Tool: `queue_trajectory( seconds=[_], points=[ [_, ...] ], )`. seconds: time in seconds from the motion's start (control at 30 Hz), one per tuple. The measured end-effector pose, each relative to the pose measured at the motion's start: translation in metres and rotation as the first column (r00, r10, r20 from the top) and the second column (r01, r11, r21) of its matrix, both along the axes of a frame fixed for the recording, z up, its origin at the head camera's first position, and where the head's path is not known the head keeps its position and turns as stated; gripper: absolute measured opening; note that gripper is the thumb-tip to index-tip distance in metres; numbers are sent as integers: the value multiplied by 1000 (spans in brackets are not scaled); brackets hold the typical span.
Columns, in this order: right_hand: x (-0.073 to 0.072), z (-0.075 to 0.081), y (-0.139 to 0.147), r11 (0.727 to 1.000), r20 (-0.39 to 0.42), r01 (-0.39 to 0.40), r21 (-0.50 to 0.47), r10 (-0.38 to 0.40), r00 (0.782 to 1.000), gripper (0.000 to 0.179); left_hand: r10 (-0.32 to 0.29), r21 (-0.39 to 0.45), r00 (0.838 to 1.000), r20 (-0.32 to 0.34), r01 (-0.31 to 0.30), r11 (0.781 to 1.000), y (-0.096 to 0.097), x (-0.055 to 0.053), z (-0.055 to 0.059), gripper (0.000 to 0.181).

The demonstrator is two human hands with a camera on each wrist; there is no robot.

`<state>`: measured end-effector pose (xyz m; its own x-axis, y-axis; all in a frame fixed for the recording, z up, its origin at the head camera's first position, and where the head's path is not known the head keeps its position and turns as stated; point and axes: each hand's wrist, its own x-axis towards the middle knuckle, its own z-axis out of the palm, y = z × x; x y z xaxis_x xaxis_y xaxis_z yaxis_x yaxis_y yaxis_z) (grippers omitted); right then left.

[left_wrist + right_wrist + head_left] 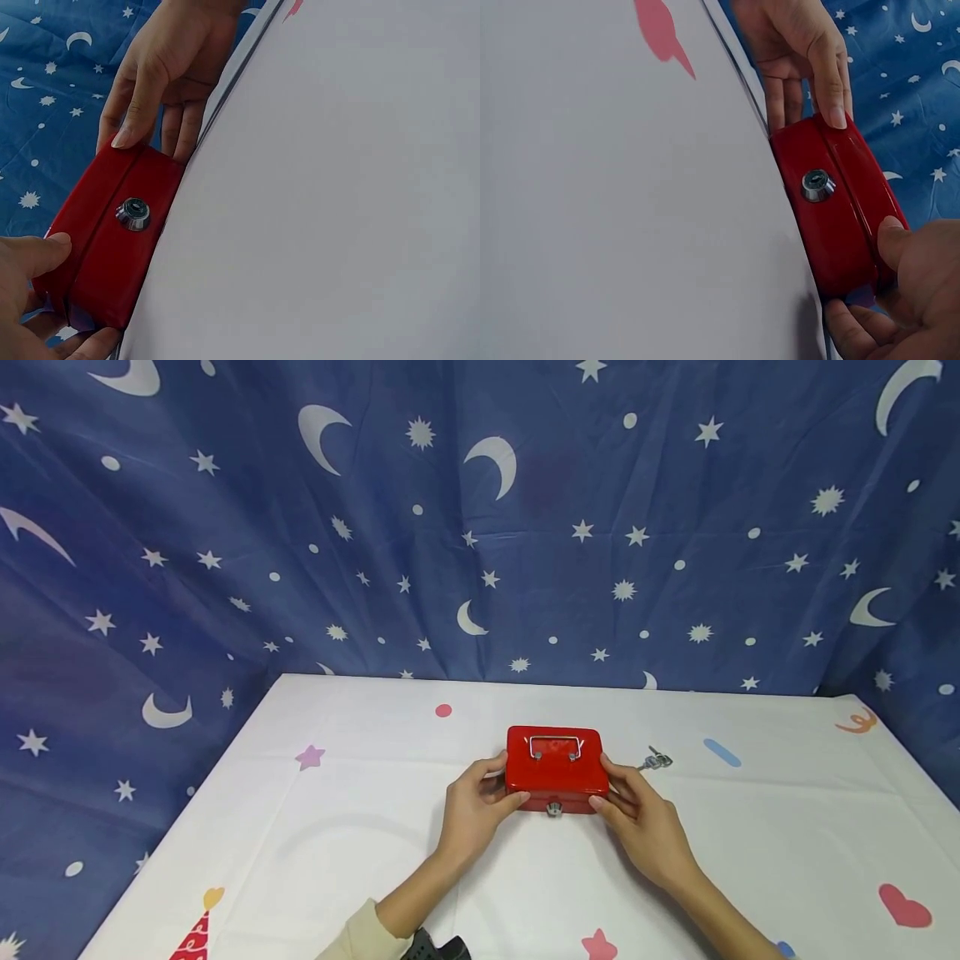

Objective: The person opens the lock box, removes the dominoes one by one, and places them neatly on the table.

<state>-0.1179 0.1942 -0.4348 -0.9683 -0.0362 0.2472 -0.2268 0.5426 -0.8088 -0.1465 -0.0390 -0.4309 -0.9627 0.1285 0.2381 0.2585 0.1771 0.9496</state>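
Note:
A small red cash box (555, 768) with a folding metal handle (555, 748) on its lid stands on the white tablecloth, lid down. Its round silver lock (133, 214) faces the person. My left hand (474, 810) grips the box's left end, thumb on the front corner of the lid and fingers along the side. At the other end my right hand (649, 827) holds it the same way, its thumb (892, 241) on the lid edge. Just right of the box, behind the right fingers, lie small silver keys (657, 760).
The white cloth (360, 843) carries printed shapes such as a pink star (310, 757) and a heart (904, 906). A blue curtain (555, 568) with moons and stars hangs behind the table. A black object (438, 947) shows by the left sleeve.

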Motion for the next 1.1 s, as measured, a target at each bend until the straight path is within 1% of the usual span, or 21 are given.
queue_trajectory(
  seconds=[0.17, 0.23, 0.3, 0.5, 0.53, 0.6, 0.7, 0.8, 0.93, 1.0, 1.1],
  points=[
    [5, -1, -1, 1000, 21, 2, -6, -1, 1000, 62, -8, 36, 999, 33, 7, 999, -1, 5, -2, 54],
    [6, -1, -1, 1000, 23, 4, -7, -4, 1000, 62, -10, 43, 999, 46, 8, 999, -1, 7, -1, 54],
    [7, -1, -1, 1000, 23, 7, -11, -7, 1000, 63, -14, 44, 998, 53, 11, 999, 0, 10, 4, 54],
    [9, -1, 0, 1000, 31, 15, -23, -15, 999, 63, -24, 46, 998, 58, 21, 999, 1, 23, 31, 52],
    [9, -1, 0, 1000, 32, 17, -24, -16, 999, 63, -24, 48, 998, 60, 21, 999, 1, 24, 34, 52],
    [9, -1, -1, 999, 34, 18, -34, -17, 999, 62, -19, 45, 998, 65, 16, 999, 1, 26, 36, 51],
    [9, 0, -2, 999, 33, 24, -44, -22, 999, 61, -13, 53, 997, 70, 10, 999, 1, 25, 33, 51],
    [10, 1, -2, 999, 31, 28, -46, -27, 999, 61, -9, 68, 996, 85, 3, 998, 1, 21, 21, 52],
    [12, 2, -3, 998, 26, 27, -59, -25, 999, 61, -5, 86, 996, 90, -3, 996, 0, 16, 5, 53],
    [13, 2, -3, 997, 21, 24, -71, -23, 1000, 60, -6, 96, 997, 83, -3, 995, 0, 16, 2, 52],
    [14, 3, -3, 996, 18, 20, -85, -18, 1000, 59, -6, 112, 997, 72, -2, 994, 0, 16, 1, 51]
  ],
)
